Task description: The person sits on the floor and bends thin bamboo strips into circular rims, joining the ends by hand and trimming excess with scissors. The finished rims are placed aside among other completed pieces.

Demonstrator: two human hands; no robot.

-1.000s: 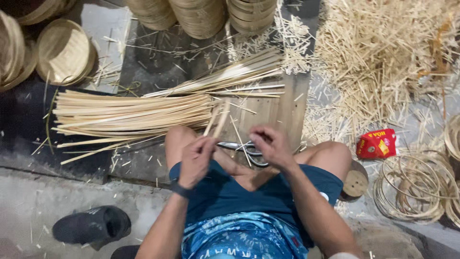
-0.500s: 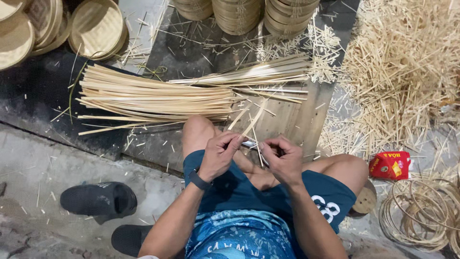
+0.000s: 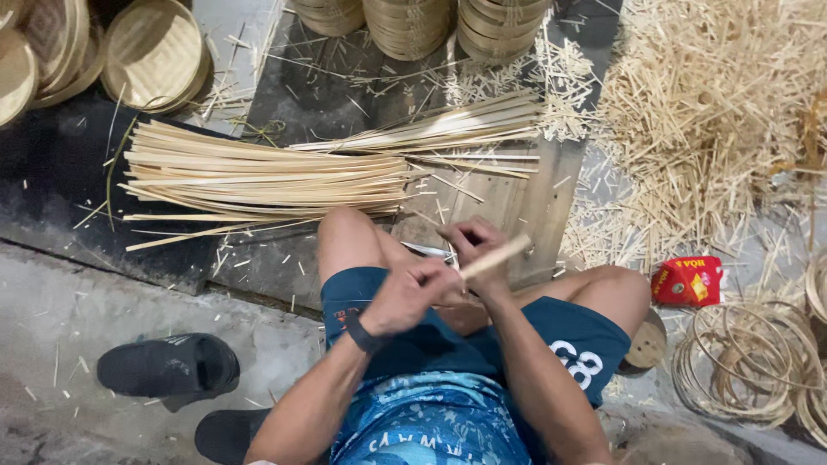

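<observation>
I sit on the floor with my knees bent. My left hand point(image 3: 412, 294) grips a short flat bamboo strip point(image 3: 497, 256) that sticks out to the upper right. My right hand point(image 3: 472, 241) is closed just beyond it, holding a metal blade point(image 3: 428, 251) whose tip points left; the two hands touch over my lap. A dark band is on my left wrist. A long bundle of pale bamboo strips point(image 3: 267, 181) lies across the floor in front of my knees.
Round woven bamboo trays point(image 3: 153, 53) lie at the top left, stacked baskets point(image 3: 412, 24) at the top. A heap of short bamboo offcuts point(image 3: 715, 112) fills the right. A red packet point(image 3: 687, 281), coiled bamboo rings point(image 3: 748, 362) and black sandals point(image 3: 172, 368) lie nearby.
The view has swung, so the bundle sits more to the left. My hands have drawn together, and the strip now sticks out to the upper right from my left hand.
</observation>
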